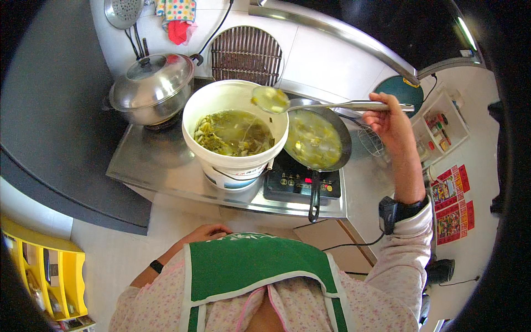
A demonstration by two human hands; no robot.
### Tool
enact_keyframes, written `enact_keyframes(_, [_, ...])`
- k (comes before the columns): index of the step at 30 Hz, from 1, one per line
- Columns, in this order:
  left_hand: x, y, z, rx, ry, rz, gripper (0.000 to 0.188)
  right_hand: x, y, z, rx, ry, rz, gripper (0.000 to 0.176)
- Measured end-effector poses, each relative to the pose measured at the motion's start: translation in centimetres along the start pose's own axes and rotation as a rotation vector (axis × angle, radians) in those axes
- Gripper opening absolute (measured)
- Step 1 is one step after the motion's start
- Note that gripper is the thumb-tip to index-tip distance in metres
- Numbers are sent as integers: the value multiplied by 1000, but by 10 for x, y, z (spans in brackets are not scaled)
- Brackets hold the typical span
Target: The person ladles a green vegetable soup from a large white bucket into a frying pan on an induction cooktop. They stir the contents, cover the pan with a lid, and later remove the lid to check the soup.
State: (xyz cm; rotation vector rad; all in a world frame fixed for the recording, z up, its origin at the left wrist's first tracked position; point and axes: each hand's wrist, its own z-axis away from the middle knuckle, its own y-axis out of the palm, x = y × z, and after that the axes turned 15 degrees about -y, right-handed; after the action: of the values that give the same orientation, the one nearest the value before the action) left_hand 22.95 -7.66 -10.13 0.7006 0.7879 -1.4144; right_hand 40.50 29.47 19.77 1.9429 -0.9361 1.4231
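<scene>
My right hand [388, 118] grips the handle of a metal ladle [350, 106]. The ladle's bowl, filled with greenish broth and pieces, hangs over the right rim of a white plastic bucket [193, 108]. Inside the bucket are leafy greens in cloudy liquid [236, 133]. To its right, a dark frying pan [346, 137] sits on a black induction cooker [286, 189] with lit red digits, holding yellow-green soup [313, 141]. My left hand [211, 230] rests low near the green apron [257, 265], seemingly with nothing in it; its fingers are partly hidden.
A lidded steel pot [153, 93] stands at the back left of the steel counter [166, 166]. Against the wall leans a round slatted rack [247, 56]. Right of the pan lie a wire strainer [370, 140] and a white shelf unit [450, 124] with jars. A range hood overhangs the back right.
</scene>
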Motion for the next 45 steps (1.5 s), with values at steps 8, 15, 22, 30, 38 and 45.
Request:
enact_keyframes(8, [6, -3, -13, 51, -52, 27, 31, 7, -59, 15, -197, -59, 182, 38])
enact_keyframes(15, [1, -1, -15, 80, 4, 85, 29, -55, -47, 35, -81, -160, 442, 19])
enact_keyframes(22, [-3, -3, -15, 72, -28, 28, 28, -57, -50, 80, 574, -763, 1180, 20])
enact_keyframes(30, [2, -10, -25, 92, -16, -51, 29, -74, -36, 103, 209, -364, 862, 15])
enact_keyframes(38, [14, -24, -31, 140, -3, -31, 28, -11, -11, 108, -260, -302, 417, 27])
enact_keyframes(45, [13, -39, -29, 181, 54, -17, 29, -4, 75, 99, 586, -798, 840, 12])
